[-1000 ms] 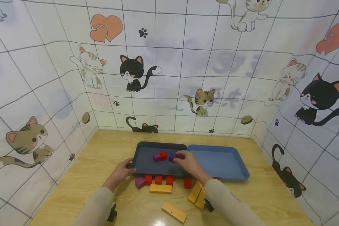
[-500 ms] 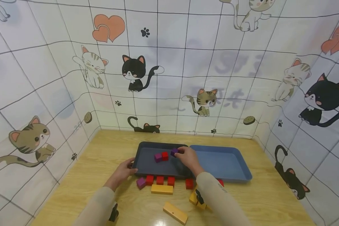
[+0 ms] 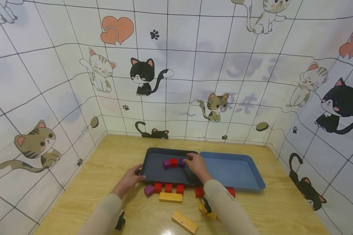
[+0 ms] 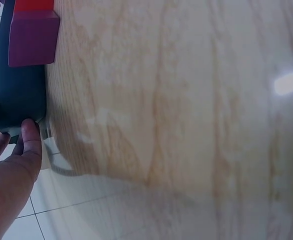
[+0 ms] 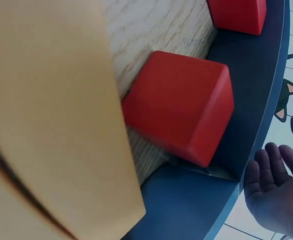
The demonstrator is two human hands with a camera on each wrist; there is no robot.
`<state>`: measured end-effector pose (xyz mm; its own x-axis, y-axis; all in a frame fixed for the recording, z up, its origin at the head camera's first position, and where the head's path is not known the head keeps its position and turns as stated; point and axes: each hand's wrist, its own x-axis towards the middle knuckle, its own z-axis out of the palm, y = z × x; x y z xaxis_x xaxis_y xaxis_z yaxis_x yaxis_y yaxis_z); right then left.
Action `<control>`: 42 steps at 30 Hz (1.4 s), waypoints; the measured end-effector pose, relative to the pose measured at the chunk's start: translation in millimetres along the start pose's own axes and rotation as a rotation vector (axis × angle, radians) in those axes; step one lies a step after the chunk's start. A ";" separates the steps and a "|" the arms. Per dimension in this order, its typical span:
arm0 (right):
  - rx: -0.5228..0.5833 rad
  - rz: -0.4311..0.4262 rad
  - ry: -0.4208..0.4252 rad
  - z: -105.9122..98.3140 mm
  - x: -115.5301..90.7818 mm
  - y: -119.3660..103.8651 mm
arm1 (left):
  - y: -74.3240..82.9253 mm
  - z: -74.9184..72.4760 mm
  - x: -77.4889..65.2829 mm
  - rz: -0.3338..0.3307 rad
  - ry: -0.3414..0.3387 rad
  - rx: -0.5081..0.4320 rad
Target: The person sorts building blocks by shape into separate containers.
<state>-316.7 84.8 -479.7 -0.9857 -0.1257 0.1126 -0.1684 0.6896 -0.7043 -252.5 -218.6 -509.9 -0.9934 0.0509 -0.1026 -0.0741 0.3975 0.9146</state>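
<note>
In the head view, the dark tray [image 3: 156,178] holds a purple block [image 3: 167,164], a red block [image 3: 174,163] and a dark purple block [image 3: 181,163] side by side in a row. My right hand [image 3: 196,164] is over the tray's right part, fingertips right at the dark purple block. The right wrist view shows that hand's fingers [image 5: 266,172] loosely bent, thumb apart, no block between them. My left hand [image 3: 130,177] grips the tray's left end; in the left wrist view its thumb [image 4: 31,137] presses the near corner.
A blue tray [image 3: 232,169] adjoins the dark one on its right. Several red blocks [image 3: 168,188] and one purple block [image 3: 149,190] line the dark tray's front. Yellow bars [image 3: 171,197] lie nearer me, some partly behind my right sleeve [image 3: 227,205]. A cat-print wall covering [image 3: 176,107] surrounds the table.
My right hand has moved the dark purple block left and down against the red block, completing a row of three. The left hand stays on the tray; the view has shifted slightly.
</note>
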 end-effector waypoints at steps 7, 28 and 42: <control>0.024 -0.010 0.012 -9.1 -8.0 0.0 | -1.2 0.7 1.5 0.003 0.010 0.005; 0.180 -0.023 -0.014 -42.2 -41.8 14.6 | 2.7 -2.8 -2.1 0.003 -0.024 0.019; 0.233 -0.042 -0.036 -81.1 -82.0 33.1 | 4.4 -1.0 -3.7 -0.027 -0.044 0.014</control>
<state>-242.3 175.7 -455.4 -0.9760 -0.1792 0.1236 -0.1986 0.5002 -0.8428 -249.2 -218.0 -505.1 -0.9863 0.0801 -0.1441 -0.0990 0.4116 0.9060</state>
